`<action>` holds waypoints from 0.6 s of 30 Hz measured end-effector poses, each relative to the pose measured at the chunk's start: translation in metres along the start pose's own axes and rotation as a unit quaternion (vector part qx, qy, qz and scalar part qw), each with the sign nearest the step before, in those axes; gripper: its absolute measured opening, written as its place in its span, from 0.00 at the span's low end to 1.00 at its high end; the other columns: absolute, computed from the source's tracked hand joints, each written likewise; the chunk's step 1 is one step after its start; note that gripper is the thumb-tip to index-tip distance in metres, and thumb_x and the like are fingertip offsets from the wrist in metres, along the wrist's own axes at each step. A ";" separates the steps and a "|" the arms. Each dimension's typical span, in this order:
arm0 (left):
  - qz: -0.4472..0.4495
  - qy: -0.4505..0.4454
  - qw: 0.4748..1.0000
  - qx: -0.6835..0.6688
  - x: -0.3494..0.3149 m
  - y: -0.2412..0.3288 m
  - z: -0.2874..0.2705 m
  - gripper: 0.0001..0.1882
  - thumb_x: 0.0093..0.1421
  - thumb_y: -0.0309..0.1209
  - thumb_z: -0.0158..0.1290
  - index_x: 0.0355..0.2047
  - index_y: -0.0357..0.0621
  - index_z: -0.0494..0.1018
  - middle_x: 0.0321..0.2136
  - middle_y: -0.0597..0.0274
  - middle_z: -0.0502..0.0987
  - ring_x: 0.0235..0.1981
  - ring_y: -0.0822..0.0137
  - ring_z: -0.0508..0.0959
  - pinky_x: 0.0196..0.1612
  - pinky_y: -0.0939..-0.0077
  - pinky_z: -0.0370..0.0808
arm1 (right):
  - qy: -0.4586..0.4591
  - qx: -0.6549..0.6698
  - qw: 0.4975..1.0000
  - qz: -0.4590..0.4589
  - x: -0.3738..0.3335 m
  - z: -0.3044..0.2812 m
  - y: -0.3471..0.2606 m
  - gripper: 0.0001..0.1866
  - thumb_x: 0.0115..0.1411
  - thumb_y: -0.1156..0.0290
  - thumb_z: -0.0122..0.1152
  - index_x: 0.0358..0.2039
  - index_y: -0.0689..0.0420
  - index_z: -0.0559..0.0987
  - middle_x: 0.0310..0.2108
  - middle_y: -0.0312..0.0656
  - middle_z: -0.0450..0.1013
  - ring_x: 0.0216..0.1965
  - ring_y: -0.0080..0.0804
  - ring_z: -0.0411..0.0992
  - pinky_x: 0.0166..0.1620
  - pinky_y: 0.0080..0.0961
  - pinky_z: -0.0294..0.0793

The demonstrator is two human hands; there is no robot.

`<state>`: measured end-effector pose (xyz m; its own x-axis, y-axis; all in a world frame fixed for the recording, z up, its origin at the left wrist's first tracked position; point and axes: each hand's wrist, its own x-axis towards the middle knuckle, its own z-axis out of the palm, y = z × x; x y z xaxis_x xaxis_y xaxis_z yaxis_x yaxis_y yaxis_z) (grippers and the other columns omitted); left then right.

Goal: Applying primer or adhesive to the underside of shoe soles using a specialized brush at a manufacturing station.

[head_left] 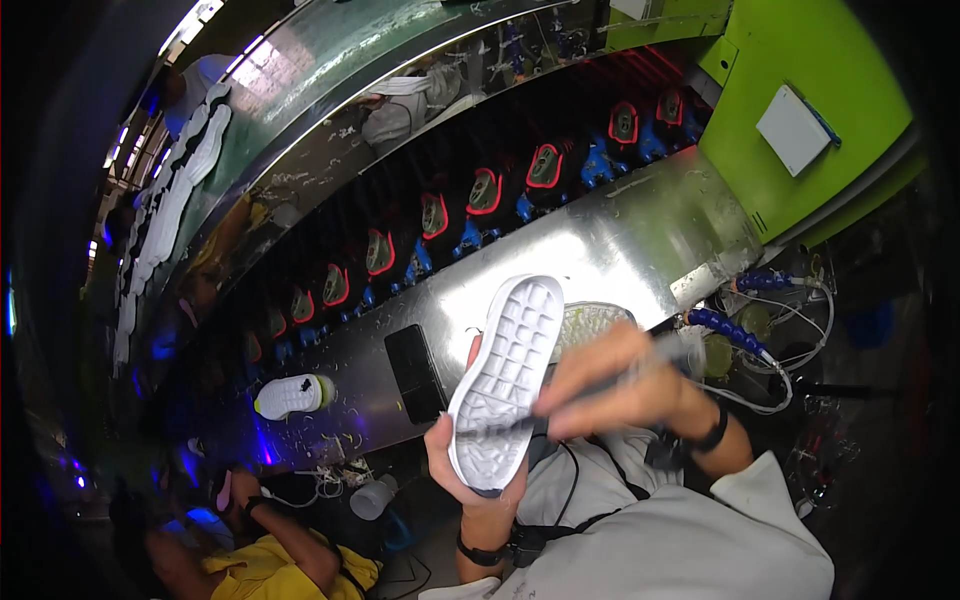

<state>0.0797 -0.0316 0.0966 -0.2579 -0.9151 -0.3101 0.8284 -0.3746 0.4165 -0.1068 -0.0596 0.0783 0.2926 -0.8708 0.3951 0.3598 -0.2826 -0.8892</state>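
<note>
A white shoe sole (515, 340) is held tilted over the metal bench, its inner side with the grid of square hollows facing up. My left hand (450, 460) grips it from below around the heel end, the fingers partly hidden behind it. In my right hand (625, 385) is a slim brush (505, 425), its handle smeared by motion. The brush's dark tip lies over the heel part of the sole. Just behind my right hand rests an oval dish (592, 328) with a mottled pale surface, partly covered by the hand and the sole.
A flat black rectangular object (412, 372) and a white and yellow-green shoe piece (290, 397) lie on the metal bench (640, 245). Red-rimmed shoe forms (485, 190) line its back. A green cabinet (820, 90) stands right; a co-worker in yellow (290, 568) is lower left.
</note>
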 end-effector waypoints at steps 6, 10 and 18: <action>0.052 -0.007 0.997 0.063 0.002 0.012 -0.012 0.43 0.59 0.50 0.40 0.69 0.35 0.48 0.56 0.42 0.70 0.48 0.48 0.77 0.47 0.62 0.77 | 0.263 0.080 0.939 0.206 0.011 0.022 -0.003 0.07 0.55 0.79 0.67 0.36 0.67 0.83 0.25 0.44 0.78 0.21 0.20 0.74 0.21 0.15 0.71; -0.009 -0.048 0.999 -0.014 0.017 0.026 -0.018 0.46 0.58 0.52 0.50 0.71 0.46 0.48 0.64 0.40 0.60 0.51 0.39 0.71 0.50 0.50 0.73 | 0.055 -0.043 0.997 0.041 -0.013 0.067 -0.021 0.11 0.52 0.77 0.71 0.38 0.63 0.83 0.34 0.44 0.80 0.32 0.29 0.80 0.35 0.18 0.78; -0.066 -0.248 0.957 -0.136 0.036 0.045 0.015 0.54 0.52 0.55 0.51 0.72 0.43 0.40 0.67 0.30 0.49 0.58 0.26 0.65 0.53 0.43 0.73 | -0.047 0.164 0.982 0.076 -0.002 0.017 -0.049 0.16 0.43 0.84 0.74 0.35 0.68 0.83 0.32 0.52 0.80 0.32 0.37 0.80 0.34 0.24 0.76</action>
<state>0.1004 -0.0834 0.1175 -0.5181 -0.8460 0.1261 0.8533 -0.5012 0.1437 -0.1104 -0.0372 0.1248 0.4404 -0.8473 0.2968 0.5674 0.0064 -0.8234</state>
